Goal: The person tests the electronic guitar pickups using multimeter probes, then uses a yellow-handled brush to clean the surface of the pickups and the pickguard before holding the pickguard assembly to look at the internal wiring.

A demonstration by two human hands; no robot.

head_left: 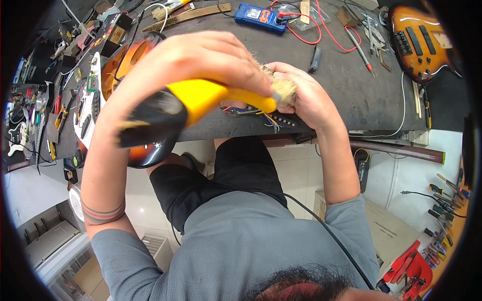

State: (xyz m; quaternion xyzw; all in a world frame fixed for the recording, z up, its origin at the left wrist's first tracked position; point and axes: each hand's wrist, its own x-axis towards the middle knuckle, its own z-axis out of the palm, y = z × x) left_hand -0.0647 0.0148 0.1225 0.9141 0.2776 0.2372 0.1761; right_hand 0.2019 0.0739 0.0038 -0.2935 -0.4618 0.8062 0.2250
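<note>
My left hand [216, 55] is closed around a tool with a yellow and black handle [201, 98], blurred by motion, its black end toward me. A small grey part shows at its far end, against a tan bristly tuft [286, 90]. The fingers of my right hand [309, 93] close around this tuft; whether it belongs to the tool I cannot tell. Just below the hands, near the bench edge, lie thin coloured wires [271, 120] and a dark guitar pickup with round metal poles [286, 120]. My left arm partly covers a sunburst guitar body [145, 155].
A blue meter [259, 18] with red leads lies at the back of the dark bench [351, 95]. A second sunburst guitar body [422, 45] rests at the far right. White pickguard [89, 100], hand tools and clutter crowd the left. A red vise [409, 271] stands lower right.
</note>
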